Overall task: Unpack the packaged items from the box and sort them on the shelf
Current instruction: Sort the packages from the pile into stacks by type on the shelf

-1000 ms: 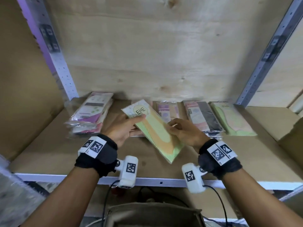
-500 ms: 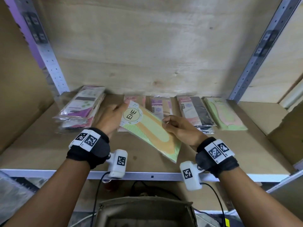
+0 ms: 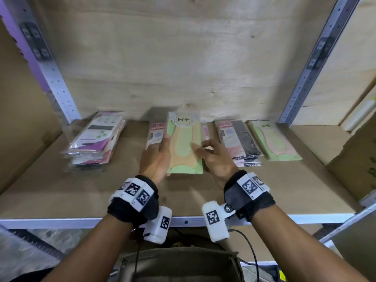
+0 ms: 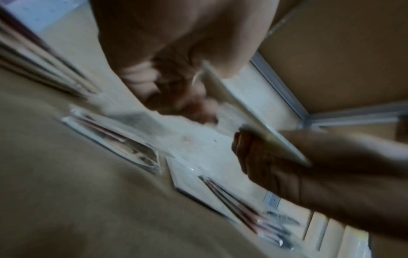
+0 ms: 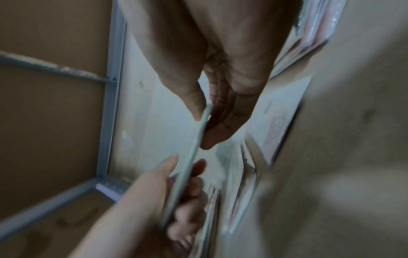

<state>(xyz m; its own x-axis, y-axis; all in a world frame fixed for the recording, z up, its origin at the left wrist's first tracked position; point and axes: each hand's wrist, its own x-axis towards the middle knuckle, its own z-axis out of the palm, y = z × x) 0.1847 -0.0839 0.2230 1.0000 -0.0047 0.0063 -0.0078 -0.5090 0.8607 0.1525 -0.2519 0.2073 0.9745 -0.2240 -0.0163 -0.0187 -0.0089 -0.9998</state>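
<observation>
Both hands are working for me: my left hand [image 3: 156, 157] and right hand [image 3: 213, 157] are pinching the side edges of a flat green-and-orange plastic packet [image 3: 184, 145] reading "ENE", hovering over the pink "ENE" packets [image 3: 155, 132] on the wooden shelf board [image 3: 284, 180], whose front half is lying bare.

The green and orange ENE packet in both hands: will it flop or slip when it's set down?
The green and orange packet probably stays fairly stiff: the right wrist view shows its edge thin and nearly straight between the left hand and right hand. Its glossy wrapper may slide on the packets beneath. It looks light, held only at its edges.
</observation>
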